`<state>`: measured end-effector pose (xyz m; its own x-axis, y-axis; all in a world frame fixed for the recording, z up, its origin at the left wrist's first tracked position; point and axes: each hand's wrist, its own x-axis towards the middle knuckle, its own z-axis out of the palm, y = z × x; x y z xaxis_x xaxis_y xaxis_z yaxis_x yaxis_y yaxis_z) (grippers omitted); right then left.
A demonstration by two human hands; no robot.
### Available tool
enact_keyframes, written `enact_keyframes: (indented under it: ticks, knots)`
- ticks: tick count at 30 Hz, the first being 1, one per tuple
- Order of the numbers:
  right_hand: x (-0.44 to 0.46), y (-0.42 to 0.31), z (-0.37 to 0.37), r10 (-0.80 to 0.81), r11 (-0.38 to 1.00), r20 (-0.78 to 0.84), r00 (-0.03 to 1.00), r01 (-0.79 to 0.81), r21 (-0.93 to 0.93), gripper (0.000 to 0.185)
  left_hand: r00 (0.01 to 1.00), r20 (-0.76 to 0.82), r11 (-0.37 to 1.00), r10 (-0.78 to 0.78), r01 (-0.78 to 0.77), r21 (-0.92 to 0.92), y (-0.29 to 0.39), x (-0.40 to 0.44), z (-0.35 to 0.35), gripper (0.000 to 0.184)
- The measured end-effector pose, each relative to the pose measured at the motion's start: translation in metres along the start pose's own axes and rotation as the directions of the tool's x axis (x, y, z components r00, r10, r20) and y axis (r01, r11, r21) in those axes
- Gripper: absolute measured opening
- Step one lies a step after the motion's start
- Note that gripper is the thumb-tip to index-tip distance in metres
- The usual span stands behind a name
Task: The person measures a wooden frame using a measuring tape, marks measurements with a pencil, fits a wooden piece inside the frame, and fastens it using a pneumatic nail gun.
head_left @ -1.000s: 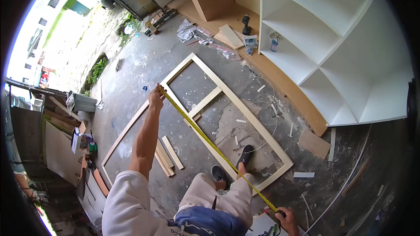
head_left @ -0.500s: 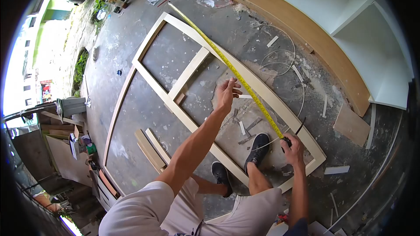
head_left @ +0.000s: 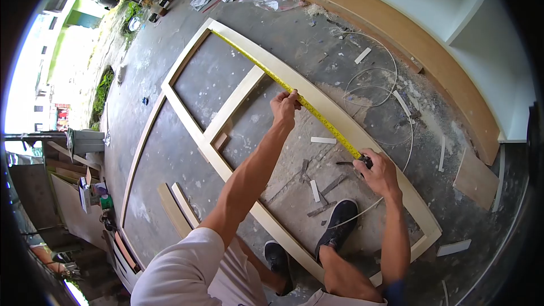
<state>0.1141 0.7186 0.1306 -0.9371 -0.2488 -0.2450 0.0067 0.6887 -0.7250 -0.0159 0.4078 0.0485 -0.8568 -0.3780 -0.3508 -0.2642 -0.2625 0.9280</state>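
A person is standing over a pale, ladder-like rectangular wooden frame [head_left: 320,102] that's lying on the stained grey concrete floor [head_left: 150,161]. Along the inner edge of the frame's right-hand long rail, a long yellow tape measure with a black case [head_left: 328,127] is stretching out straight. Its free end is sitting at the frame's far right corner; whether it's hooking on there, I can't tell from here.

The person's right grip [head_left: 383,177] is closing around the black case over the near half of the frame, just inside that same rail. The left grip [head_left: 285,109] is pinching the yellow blade partway along, between thumb and fingers, just on the near side of the frame's crossbar [head_left: 241,102]. So the tape is running from the frame's far corner to the left grip, then on to the right one.

One dark shoe [head_left: 343,224] is resting inside the frame's near opening, and the other [head_left: 277,260] is standing just outside its left rail. Small white offcuts [head_left: 323,140] are lying within the opening, below the hands. Left of the frame, pale loose wooden strips [head_left: 174,209] are lying side by side. Right of it, a thin white cable [head_left: 395,73] is looping across the floor, and a white shelving unit [head_left: 447,5] is standing farther off.
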Motion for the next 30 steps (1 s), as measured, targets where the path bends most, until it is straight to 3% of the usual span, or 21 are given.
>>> enact_keyframes:
  ticks: [3, 5, 9, 12, 24, 26, 30]
  knots:
    - [-0.037, 0.017, -0.03, -0.033, 0.997, -0.083, 0.996, 0.027, -0.067, 0.04, 0.995, -0.095, 0.998, 0.042, -0.045, -0.033, 0.007, 0.036, -0.005, 0.016]
    - [-0.069, 0.03, -0.049, 0.055, 0.995, -0.084, 0.995, -0.062, -0.084, 0.039, 0.992, -0.118, 0.999, 0.051, -0.051, 0.007, 0.016, 0.062, -0.008, 0.016]
    - [-0.122, 0.072, -0.066, 0.066, 0.991, -0.139, 0.988, -0.082, -0.108, 0.039, 0.98, -0.187, 0.992, 0.07, -0.048, 0.12, 0.029, 0.107, -0.017, 0.024]
    - [-0.143, 0.075, -0.073, 0.159, 0.983, -0.116, 0.98, -0.168, -0.073, 0.038, 0.973, -0.203, 0.989, 0.111, -0.089, 0.115, 0.033, 0.117, -0.019, 0.019]
    - [-0.118, 0.077, -0.054, 0.105, 0.991, -0.163, 0.981, -0.118, -0.069, 0.038, 0.986, -0.162, 0.992, 0.039, -0.018, 0.127, 0.02, 0.149, -0.032, 0.019]
    - [-0.113, 0.086, -0.052, 0.016, 0.991, -0.182, 0.983, -0.04, -0.125, 0.038, 0.978, -0.204, 0.987, 0.046, -0.013, 0.161, 0.023, 0.149, -0.027, 0.02]
    - [-0.106, 0.081, -0.051, 0.047, 0.991, -0.18, 0.983, -0.068, -0.117, 0.037, 0.979, -0.194, 0.979, 0.064, -0.024, 0.202, 0.02, 0.165, -0.031, 0.021]
